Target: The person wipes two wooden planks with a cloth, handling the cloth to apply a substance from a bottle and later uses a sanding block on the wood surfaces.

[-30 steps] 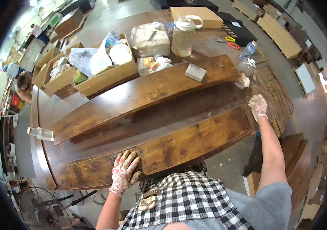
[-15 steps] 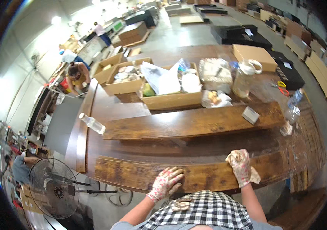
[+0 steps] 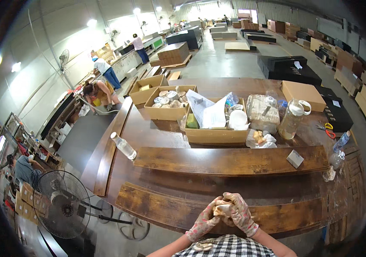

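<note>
In front of my body, both hands come together over the near wood-grain board (image 3: 159, 207). A crumpled, stained whitish cloth (image 3: 222, 210) is bunched between them. Wearing a patterned work glove, my left hand (image 3: 205, 220) grips it from the left side. My right hand (image 3: 240, 213), gloved alike, closes round it from the right and above. The fingers partly hide the cloth. Beyond, a second brown board (image 3: 230, 162) lies across the dark table, and a small grey block (image 3: 295, 159) rests near its right end.
A clear bottle (image 3: 124, 147) stands left of the far board. Open cartons (image 3: 217, 136) of supplies, a large jug (image 3: 292, 122) and scissors (image 3: 329, 131) are farther back. A long narrow board (image 3: 110, 155) runs along the left side. A standing fan (image 3: 63, 205) is at lower left; other people work beyond.
My right hand has lifted off the near board with the cloth and moved left. My left hand has left the board and joined it. The view has tilted up.
</note>
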A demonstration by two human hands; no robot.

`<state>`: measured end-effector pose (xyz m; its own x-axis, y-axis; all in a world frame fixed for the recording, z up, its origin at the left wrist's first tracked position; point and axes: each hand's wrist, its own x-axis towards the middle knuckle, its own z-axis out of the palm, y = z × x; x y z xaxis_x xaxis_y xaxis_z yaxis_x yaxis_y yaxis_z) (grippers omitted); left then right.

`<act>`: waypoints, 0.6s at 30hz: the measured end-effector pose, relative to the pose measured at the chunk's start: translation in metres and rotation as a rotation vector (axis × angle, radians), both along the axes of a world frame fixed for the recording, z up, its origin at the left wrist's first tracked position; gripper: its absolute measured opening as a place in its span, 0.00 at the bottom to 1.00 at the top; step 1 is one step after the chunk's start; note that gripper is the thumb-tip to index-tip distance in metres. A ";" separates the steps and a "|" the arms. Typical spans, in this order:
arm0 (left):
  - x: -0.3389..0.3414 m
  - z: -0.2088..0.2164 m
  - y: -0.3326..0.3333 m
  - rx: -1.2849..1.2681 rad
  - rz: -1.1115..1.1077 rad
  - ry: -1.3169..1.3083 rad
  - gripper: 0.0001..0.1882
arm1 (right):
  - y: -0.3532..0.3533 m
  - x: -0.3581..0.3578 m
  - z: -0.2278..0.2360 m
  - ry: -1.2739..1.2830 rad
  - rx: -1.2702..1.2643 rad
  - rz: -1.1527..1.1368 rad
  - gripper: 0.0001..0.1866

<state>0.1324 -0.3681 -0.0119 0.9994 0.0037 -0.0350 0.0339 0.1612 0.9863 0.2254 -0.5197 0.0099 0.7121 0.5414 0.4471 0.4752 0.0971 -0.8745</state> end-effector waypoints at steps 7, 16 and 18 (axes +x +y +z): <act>0.006 0.001 0.014 -0.060 0.186 -0.009 0.41 | -0.006 0.014 -0.022 0.098 -0.037 -0.077 0.17; 0.028 -0.006 -0.009 0.612 0.089 -0.123 0.38 | 0.002 0.025 -0.043 0.217 -0.097 0.072 0.25; 0.026 -0.008 -0.010 0.756 0.122 -0.135 0.36 | -0.002 0.028 -0.049 0.534 -0.026 0.074 0.24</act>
